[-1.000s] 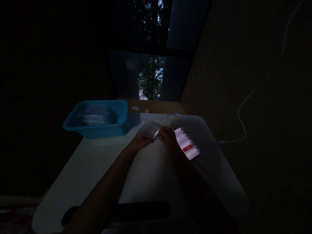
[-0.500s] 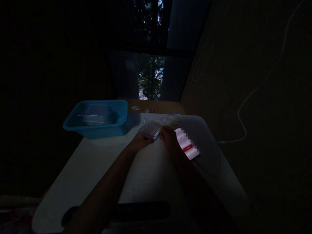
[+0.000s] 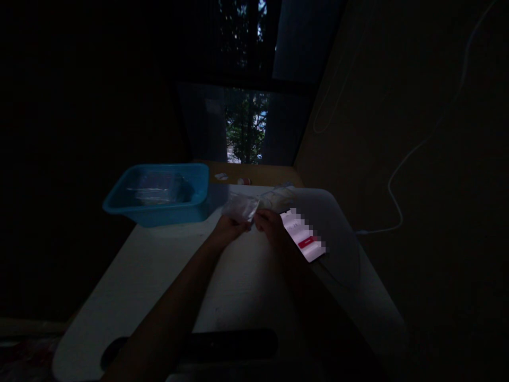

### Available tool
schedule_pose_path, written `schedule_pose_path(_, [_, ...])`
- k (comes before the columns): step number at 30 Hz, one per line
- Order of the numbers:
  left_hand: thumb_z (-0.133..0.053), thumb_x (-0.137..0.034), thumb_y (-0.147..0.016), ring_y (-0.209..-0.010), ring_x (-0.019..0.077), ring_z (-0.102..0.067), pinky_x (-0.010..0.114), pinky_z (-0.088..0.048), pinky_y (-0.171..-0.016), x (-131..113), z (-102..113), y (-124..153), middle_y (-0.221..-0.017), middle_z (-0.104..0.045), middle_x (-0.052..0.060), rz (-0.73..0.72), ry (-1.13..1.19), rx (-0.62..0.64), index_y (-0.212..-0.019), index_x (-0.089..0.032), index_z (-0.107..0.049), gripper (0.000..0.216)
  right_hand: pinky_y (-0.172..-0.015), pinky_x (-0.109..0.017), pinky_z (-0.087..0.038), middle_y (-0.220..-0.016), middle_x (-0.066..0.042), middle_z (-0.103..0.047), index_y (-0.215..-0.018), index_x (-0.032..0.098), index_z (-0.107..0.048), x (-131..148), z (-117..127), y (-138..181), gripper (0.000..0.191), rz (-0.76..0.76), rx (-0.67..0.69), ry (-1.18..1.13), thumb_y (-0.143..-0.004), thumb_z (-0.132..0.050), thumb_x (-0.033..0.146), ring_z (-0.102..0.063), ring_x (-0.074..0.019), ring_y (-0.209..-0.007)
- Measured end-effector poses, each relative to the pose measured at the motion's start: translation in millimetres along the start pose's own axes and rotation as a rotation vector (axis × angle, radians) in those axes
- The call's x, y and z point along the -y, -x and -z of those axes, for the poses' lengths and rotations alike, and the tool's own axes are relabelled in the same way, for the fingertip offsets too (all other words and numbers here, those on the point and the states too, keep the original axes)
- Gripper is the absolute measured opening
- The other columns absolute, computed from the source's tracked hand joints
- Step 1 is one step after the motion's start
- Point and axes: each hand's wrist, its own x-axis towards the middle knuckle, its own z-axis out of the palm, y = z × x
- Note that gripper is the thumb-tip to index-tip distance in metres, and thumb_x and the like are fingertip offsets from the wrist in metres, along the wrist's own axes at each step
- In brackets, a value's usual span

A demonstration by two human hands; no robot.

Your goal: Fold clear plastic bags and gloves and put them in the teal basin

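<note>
In dim light, my left hand point(image 3: 228, 229) and my right hand point(image 3: 269, 225) meet over a white table point(image 3: 167, 270). Both pinch a small clear plastic bag point(image 3: 240, 207) held just above the tabletop between them. The fingers of both hands are closed on the bag's near edge. What is inside the bag is too dark to make out. A lit phone point(image 3: 303, 235) lies on the table just right of my right hand.
A blue plastic tub point(image 3: 159, 195) with clear bags in it stands at the table's far left. More clear bags point(image 3: 278, 197) lie behind my hands. A white cable point(image 3: 393, 201) hangs on the right wall. A dark flat object point(image 3: 222, 344) lies at the near edge.
Both hands have shifted slightly left and closer together, and the bag has crumpled and turned between them. The phone and tub have not moved.
</note>
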Motion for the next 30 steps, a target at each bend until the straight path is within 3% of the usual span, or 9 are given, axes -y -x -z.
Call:
schedule_pose_path(10, [-0.066, -0.023, -0.054, -0.048, 0.0101, -0.052, 0.019, -0.038, -0.045, 1, 1, 0, -0.052, -0.058, -0.001, 0.010, -0.041, 0.035, -0.057, -0.014, -0.058, 0.013, -0.044, -0.021, -0.028, -0.043, 0.007, -0.040, -0.058, 0.018, -0.050, -1, -2, 1, 0.020, -0.004, 0.001, 0.101, -0.062, -0.053, 0.038, -0.035, -0.0062, -0.043])
schedule_pose_path(19, [-0.069, -0.024, -0.049, -0.044, 0.0075, -0.050, 0.017, -0.038, -0.043, 8, 0, -6, -0.049, -0.053, -0.005, 0.049, 0.126, -0.008, -0.063, -0.015, -0.052, 0.024, -0.044, -0.020, -0.028, -0.043, 0.007, -0.040, -0.055, 0.018, -0.047, 0, 0, 3, 0.021, 0.013, 0.015, 0.129, -0.065, -0.052, 0.036, -0.035, -0.0060, -0.043])
schedule_pose_path(30, [-0.073, -0.025, -0.045, -0.045, 0.0078, -0.050, 0.018, -0.037, -0.044, 3, -2, -4, -0.050, -0.053, -0.005, 0.047, 0.195, -0.019, -0.061, -0.015, -0.052, 0.028, -0.047, -0.021, -0.027, -0.048, 0.007, -0.040, -0.055, 0.017, -0.048, 20, -2, 12, 0.026, -0.014, 0.062, 0.182, -0.064, -0.058, 0.039, -0.034, -0.0058, -0.047])
